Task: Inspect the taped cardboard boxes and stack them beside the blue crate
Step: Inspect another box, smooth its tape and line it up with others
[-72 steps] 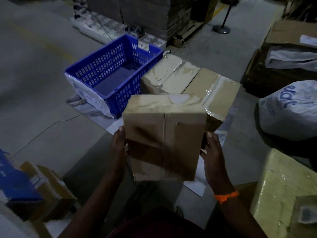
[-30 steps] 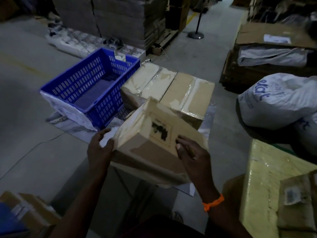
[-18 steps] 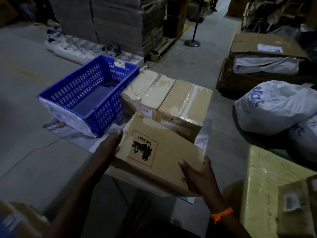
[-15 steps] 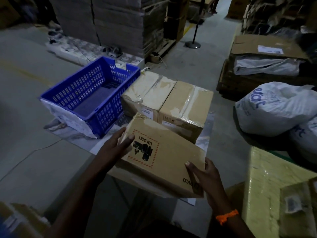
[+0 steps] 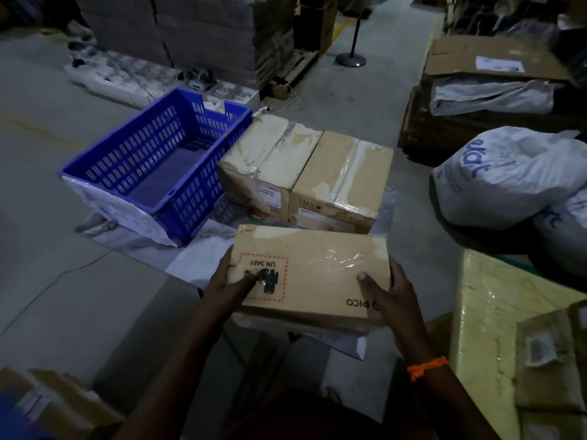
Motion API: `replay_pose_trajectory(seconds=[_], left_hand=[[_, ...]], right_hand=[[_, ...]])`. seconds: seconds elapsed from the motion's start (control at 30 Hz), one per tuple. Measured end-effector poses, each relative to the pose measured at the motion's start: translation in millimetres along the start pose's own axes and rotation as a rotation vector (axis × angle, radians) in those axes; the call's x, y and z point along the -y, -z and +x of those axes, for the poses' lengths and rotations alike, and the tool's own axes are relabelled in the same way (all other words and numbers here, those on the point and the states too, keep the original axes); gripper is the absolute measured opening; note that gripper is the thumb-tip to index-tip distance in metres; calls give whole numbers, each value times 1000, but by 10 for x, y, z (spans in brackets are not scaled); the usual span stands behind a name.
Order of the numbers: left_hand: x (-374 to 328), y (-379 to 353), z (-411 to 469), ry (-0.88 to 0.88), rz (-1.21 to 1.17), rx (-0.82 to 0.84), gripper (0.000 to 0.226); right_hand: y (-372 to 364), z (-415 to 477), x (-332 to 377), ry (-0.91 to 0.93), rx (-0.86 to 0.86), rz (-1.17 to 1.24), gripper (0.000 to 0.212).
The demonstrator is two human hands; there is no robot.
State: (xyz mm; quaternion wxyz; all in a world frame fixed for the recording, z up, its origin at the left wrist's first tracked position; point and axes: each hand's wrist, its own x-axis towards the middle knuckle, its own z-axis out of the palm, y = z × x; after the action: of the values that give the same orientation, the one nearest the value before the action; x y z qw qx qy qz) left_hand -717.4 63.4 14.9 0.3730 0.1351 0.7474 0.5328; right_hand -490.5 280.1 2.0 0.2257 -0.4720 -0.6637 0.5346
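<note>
I hold a flat, tape-wrapped brown cardboard box (image 5: 313, 274) in front of me, above the floor, broad face up, with its red-bordered hazard label (image 5: 263, 276) and dark printed logo reading upside down to me. My left hand (image 5: 230, 282) clamps the left end, thumb pressed across the label; my right hand (image 5: 389, 289) clamps the right end, thumb on top, while the fingers wrap under where I cannot see them. Just beyond it, two larger taped brown cardboard boxes (image 5: 305, 173) sit side by side on the floor, the left one touching or almost touching the blue slatted plastic crate (image 5: 158, 163). The box looks stiff and square-edged, and since I carry it level at its ends it is probably not heavy. The glossy tape across the top looks slick, so I judge the bare cardboard ends and bottom edges the safer hold. The label suggests contents that dislike knocks, so I would set it down flat, not drop it.
</note>
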Motion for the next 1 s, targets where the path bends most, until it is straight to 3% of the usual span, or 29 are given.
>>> replay_pose_trajectory(seconds=[0.2,0.37,0.57,0.63,0.8,0.9,1.0], left_hand=[[-21,-6,55,-15,18,-17,88],[109,74,40,-40,-38,8,66],[238,306,-138,-203,-105,-69,62],[268,321,-198,-182,-186,-151,60],[540,222,-219,30,-360,-336,38],[713,126,-316,68,-342,-308,37],[815,43,-444,67,-251,-299,39]], right_hand=[[-18,23,-73,-32,39,60,59],[1,-45,-122,-28,43,103,55],[27,-200,-109,33,41,85,75],[9,-234,-150,58,57,77,75],[-56,-290,-316,8,66,90,47],[39,-381,-561,-59,47,96,30],[123,-458,-829,-125,87,37,32]])
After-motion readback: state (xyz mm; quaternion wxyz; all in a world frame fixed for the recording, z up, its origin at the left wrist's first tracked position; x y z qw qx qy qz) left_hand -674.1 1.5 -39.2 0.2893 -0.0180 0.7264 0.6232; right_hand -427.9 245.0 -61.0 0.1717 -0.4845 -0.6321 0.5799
